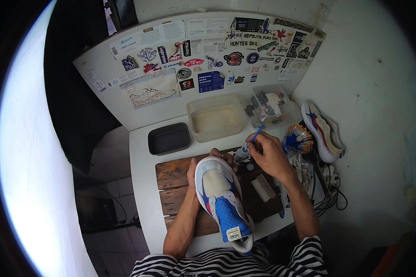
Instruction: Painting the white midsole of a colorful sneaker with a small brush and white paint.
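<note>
My left hand [192, 173] is closed around the toe end of a white sneaker [225, 213] with a blue tongue and red trim. The sneaker tilts up, toe away from me, above a dark wooden board [175, 184]. Pinched in my right hand [269, 156] is a thin blue stick [258, 132], perhaps a brush handle. Its lower end is hidden by my fingers, close above a small open bottle [241, 153]. A small dark round cap [250, 166] lies near the bottle. Right of the sneaker, a pale scrub brush [263, 188] rests on the board.
Behind the board stand a black tray [169, 148] and a translucent basin [216, 135]. A clear box of small bottles [269, 104] is at the back right. A bundle of brushes [298, 138], the matching sneaker [322, 134] and tangled cables [330, 203] crowd the right side.
</note>
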The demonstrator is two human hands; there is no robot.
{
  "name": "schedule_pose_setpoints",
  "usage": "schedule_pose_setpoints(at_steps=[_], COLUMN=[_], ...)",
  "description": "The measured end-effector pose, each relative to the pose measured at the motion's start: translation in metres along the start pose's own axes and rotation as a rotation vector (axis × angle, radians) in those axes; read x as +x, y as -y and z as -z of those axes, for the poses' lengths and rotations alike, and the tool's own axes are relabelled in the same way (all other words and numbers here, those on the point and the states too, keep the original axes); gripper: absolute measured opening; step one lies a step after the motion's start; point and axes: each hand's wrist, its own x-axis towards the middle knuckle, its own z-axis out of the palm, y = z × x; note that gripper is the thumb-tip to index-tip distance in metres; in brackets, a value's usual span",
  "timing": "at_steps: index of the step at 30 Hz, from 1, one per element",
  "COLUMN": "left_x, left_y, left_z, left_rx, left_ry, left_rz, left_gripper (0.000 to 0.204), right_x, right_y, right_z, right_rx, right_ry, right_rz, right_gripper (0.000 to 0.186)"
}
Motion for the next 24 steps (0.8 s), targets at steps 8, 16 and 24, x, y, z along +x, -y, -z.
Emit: schedule_pose_setpoints(at_steps=[8, 16, 24], left_x=[0.000, 0.001, 0.002], left_y=[-0.002, -0.002, 0.000], left_z=[0.002, 0.003, 0.002], left_rx=[0.063, 0.083, 0.176], left_ry=[0.001, -0.019, -0.112], left_rz=[-0.012, -0.009, 0.018], left_gripper=[0.071, 0.071, 0.069], right_x=[-0.004, -0.006, -0.009], right_y=[0.012, 0.008, 0.011], right_z=[0.012, 0.015, 0.018], right_rx=[0.022, 0.016, 0.009], right_ry=[-0.113, -0.162, -0.189], right_rz=[-0.005, -0.026, 0.014], right_gripper=[0.011, 0.011, 0.011])
